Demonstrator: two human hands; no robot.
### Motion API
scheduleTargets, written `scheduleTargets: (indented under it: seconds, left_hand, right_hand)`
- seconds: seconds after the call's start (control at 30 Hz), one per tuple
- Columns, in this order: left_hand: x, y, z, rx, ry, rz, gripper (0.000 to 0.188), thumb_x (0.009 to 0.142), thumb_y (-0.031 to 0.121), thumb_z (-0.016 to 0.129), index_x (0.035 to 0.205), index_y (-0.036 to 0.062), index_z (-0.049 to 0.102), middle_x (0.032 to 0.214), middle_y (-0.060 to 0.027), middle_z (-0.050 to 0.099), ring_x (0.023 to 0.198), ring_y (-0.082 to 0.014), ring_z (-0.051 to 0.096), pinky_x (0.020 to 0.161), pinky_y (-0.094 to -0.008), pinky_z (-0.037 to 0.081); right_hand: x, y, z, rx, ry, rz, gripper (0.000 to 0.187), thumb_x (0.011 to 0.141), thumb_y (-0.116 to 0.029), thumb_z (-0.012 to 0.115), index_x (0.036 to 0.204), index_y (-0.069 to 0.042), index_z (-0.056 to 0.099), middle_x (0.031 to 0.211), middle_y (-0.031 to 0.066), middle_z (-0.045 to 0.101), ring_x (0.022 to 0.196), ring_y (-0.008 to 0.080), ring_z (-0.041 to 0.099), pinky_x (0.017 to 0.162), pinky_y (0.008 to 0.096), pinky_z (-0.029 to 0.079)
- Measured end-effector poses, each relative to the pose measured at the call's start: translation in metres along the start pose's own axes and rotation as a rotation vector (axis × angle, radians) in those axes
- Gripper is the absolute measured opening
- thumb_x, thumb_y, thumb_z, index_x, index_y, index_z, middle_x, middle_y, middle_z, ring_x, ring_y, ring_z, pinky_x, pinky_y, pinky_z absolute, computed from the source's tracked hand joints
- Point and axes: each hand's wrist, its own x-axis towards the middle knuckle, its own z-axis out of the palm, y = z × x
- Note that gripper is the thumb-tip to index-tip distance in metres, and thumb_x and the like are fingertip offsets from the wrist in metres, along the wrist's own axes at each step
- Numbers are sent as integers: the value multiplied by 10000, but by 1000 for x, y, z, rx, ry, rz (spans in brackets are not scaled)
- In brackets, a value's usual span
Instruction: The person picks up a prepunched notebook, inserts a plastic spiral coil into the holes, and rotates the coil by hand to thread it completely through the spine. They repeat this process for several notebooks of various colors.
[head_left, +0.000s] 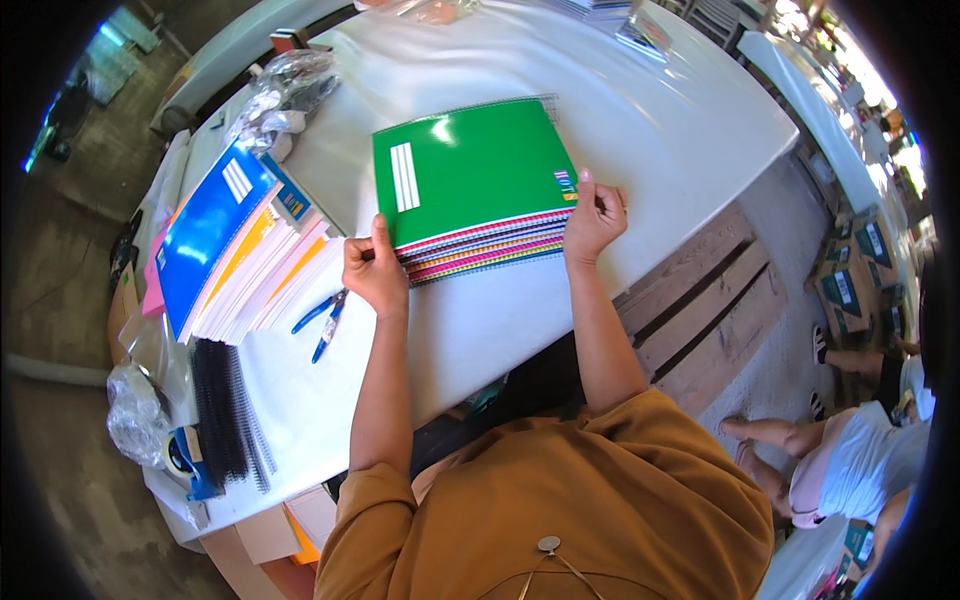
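Both hands are at a stack of spiral notebooks (480, 215) with a green cover on top, lying on the white tabletop (640, 120). The left hand (375, 272) grips the stack's near left corner, its fingers (380, 232) curled and pinching the edge. The right hand (592, 220) holds the right end, thumb up on the green cover, the other fingers wrapped around the side; the stack sits between the two sets of fingers. Just below the left fingers lie blue-handled pliers (322, 320). Farther out to the left is a slanting pile of unbound notebooks (240, 255) under a blue cover, and nearer the table's edge a bundle of black spiral coils (225, 405).
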Motion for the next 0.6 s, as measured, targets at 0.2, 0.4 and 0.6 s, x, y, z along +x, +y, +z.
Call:
scheduleTargets:
  seconds: [0.2,0.4,0.6]
  left_hand:
    - [64,71,-54,639,-197,743,201,743,83,688,935,48,636,961,-122,638,901,-316,588,798,-382,464]
    - [159,60,-133,1053,-347,776,303,859,223,566,1095,39,612,1105,-186,600,1004,-330,578,859,-406,447]
    - [188,102,-129,1158,-638,233,233,837,283,597,934,92,687,815,-159,646,660,-325,610,627,-368,467]
  right_hand:
    - [6,9,-41,-21,36,15,108,843,-58,617,942,-15,614,886,44,563,760,108,514,695,254,426]
    - [-40,-39,-52,39,-137,5,145,896,-74,526,1007,10,564,943,67,555,835,130,512,751,258,427]
    - [-95,-62,-44,2,-634,-108,118,876,-45,527,963,24,567,884,83,568,805,159,524,752,283,425]
